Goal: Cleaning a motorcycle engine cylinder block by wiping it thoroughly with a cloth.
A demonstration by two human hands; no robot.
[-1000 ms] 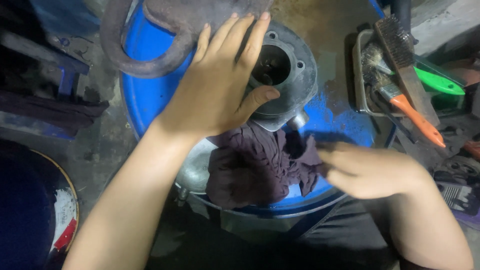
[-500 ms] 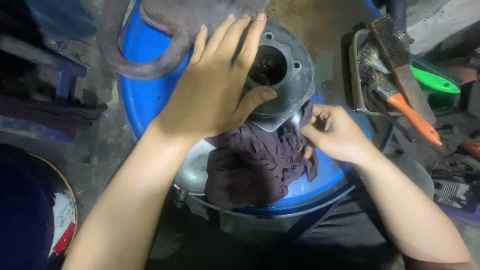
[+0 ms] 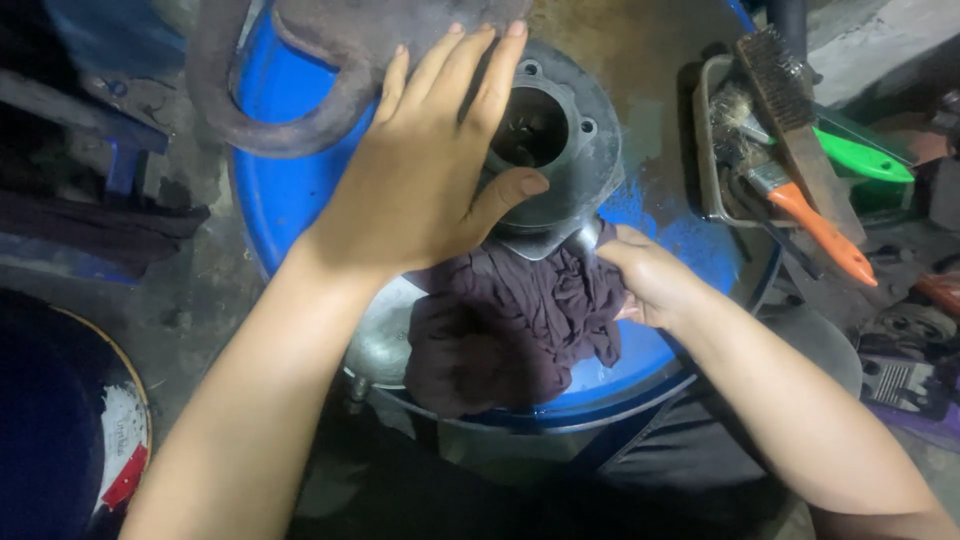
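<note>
Cylinder: grey metal cylinder sits on my blue drum, bore facing up.
Left hand: my left hand lies flat over it, fingers spread, thumb against its side.
Rag: dark rag bunched just below the cylinder.
Right hand: my right hand has fingers clenched on the rag's edge.

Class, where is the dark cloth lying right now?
The dark cloth lies on the blue drum, centre frame, just below the metal cylinder, gripped by the right hand.

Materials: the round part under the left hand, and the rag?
Round part: looks like cast metal, dull grey and grimy, with a central bore and bolt holes in the flange. Rag: soft woven cloth, dark maroon, creased and crumpled, matte.
</note>
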